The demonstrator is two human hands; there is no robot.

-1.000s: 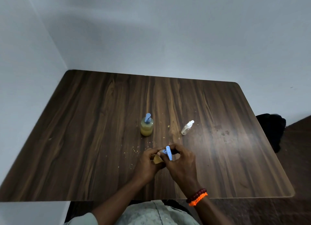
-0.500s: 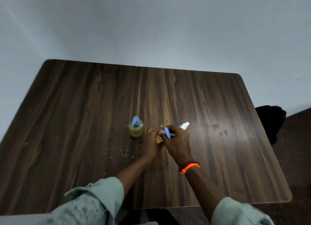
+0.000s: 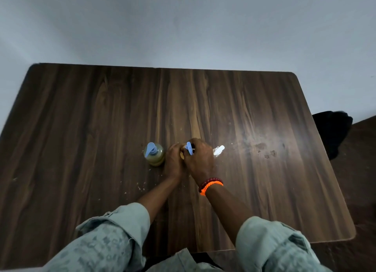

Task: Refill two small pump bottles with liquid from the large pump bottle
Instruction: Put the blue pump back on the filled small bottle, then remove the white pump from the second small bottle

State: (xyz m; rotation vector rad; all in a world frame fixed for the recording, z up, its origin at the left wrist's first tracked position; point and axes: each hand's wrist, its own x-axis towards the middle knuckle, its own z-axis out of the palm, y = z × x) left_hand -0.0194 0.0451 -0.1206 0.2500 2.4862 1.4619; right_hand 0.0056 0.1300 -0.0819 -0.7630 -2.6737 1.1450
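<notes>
Both hands meet around a small bottle with a blue pump [image 3: 189,148] on the counter [image 3: 81,129]. The left hand [image 3: 173,162] wraps its yellowish body; the right hand [image 3: 200,160] pinches the blue pump on top. Just left of this bottle stands the larger pump bottle [image 3: 154,154], upright, nearer the left hand. Just right lies a white-capped small bottle [image 3: 218,150], tilted, beside the right hand. Compared with a second ago, the hands and held bottle sit farther from the person, between the other two bottles.
</notes>
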